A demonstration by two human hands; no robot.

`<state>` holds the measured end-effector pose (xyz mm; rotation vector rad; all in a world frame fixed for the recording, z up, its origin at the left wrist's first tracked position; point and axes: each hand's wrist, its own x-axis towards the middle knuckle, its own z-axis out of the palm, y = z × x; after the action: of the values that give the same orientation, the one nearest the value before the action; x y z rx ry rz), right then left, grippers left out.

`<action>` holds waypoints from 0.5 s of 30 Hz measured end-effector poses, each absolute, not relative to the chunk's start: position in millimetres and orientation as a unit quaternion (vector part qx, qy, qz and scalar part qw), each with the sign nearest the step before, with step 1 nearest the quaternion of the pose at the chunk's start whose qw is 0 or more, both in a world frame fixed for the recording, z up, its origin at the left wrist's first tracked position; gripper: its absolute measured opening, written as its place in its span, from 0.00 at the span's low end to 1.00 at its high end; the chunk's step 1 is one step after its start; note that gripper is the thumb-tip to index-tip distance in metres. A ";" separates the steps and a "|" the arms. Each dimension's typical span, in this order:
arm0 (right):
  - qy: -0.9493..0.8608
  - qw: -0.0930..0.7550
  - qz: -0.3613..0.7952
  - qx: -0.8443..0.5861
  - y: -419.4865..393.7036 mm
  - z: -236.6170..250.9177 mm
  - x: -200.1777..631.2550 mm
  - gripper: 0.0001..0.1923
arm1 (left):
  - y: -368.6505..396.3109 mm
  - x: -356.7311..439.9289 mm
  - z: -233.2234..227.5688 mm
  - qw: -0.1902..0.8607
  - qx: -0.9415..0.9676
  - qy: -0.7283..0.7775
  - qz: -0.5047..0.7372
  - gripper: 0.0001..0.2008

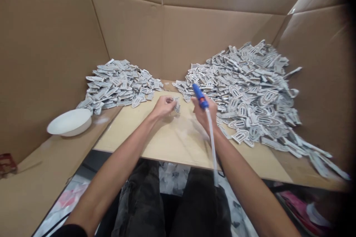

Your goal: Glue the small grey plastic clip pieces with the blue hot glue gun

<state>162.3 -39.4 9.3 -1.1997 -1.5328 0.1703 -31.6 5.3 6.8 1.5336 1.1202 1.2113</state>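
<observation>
Between the thumb and fingers of my left hand (164, 106) is a small grey-white arch-shaped cutout (177, 104), held just above the pale board (167, 144). To its right, my right hand (205, 114) wraps round a blue glue gun (199, 95). A long translucent white glue stick (211, 140) trails from the gun's rear end toward my lap. The gun's nozzle cannot be made out. A gap separates my two hands.
A large heap of similar cutouts (244, 85) rises on the right, spilling onto the board. A smaller heap of cutouts (114, 83) lies at the back left. Beside it stands a white bowl (69, 122). Tall cardboard walls (217, 29) enclose the work surface.
</observation>
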 end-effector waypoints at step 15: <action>-0.606 0.552 0.106 -0.562 -37.1 14.7 169.4 0.28 | 62.3 -101.1 21.3 0.261 0.361 0.521 0.728 0.23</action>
<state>169.4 -37.1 14.7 -1.3294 -1.4339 0.2499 -101.1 62.3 21.3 0.9765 1.4107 1.9705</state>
